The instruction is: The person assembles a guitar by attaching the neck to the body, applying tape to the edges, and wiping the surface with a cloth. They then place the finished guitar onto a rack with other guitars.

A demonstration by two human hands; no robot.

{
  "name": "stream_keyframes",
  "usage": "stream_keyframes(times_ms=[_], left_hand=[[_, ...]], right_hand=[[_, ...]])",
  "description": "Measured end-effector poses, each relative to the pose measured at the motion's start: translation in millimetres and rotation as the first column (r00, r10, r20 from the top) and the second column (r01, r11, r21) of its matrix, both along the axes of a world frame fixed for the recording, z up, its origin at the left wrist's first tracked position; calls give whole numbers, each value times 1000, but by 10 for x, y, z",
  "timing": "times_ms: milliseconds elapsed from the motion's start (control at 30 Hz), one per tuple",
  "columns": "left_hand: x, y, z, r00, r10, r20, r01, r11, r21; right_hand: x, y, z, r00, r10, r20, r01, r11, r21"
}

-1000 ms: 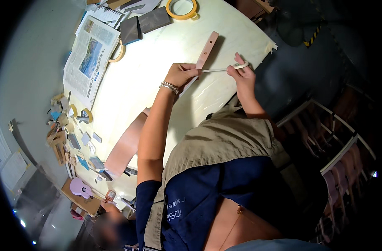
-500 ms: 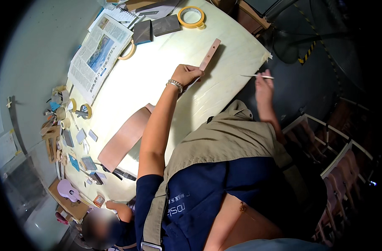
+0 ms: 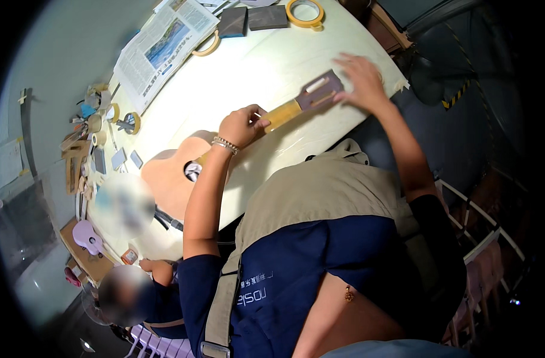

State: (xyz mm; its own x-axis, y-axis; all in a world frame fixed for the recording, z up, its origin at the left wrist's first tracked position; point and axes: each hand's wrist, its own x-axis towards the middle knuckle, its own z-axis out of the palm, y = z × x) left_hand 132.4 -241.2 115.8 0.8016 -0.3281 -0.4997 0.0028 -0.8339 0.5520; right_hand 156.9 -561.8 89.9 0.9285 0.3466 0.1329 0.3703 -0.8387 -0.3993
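Note:
An unfinished ukulele (image 3: 167,184) lies face up on the table, its pale wooden body to the left and its round sound hole partly behind my forearm. Yellow tape (image 3: 282,114) covers the fretboard area, and the slotted purplish headstock (image 3: 334,80) points to the upper right. My left hand (image 3: 241,126), with a beaded bracelet at the wrist, is closed round the neck near the body. At the headstock's end my right hand (image 3: 363,83) is slightly blurred, fingers spread. Its thumb is close to the headstock edge; whether it touches I cannot tell. No tool shows in it.
A newspaper (image 3: 165,53), dark blocks (image 3: 268,18) and a yellow tape roll (image 3: 306,14) lie at the far side. Tapes and small tools crowd the left edge. Another person (image 3: 165,298) sits lower left. A white-framed rack (image 3: 481,244) stands at right.
The ukulele has turned from its side to face up, showing sound hole and taped neck. My right hand has come from beyond the table edge to the headstock; the thin pale tool is gone from view.

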Motion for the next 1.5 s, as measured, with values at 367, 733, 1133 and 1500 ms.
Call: stream_keyframes(times_ms=[367,733,1133,1500], left_hand=[[-345,-881,-312,766,-178,617,15,966,259],[-1071,539,172,692,-144,708,-158,926,343],[-2180,2602,-2,340,259,904,-641,768,21],[-2219,2775,-175,730,608,-313,-682,674,-283]], right_hand=[[-317,768,-590,977,200,70,-208,968,141],[-346,797,-474,973,230,-25,-219,951,218],[-1139,1126,-426,952,-258,-166,306,823,478],[-1334,1633,464,775,84,-626,626,-238,743]])
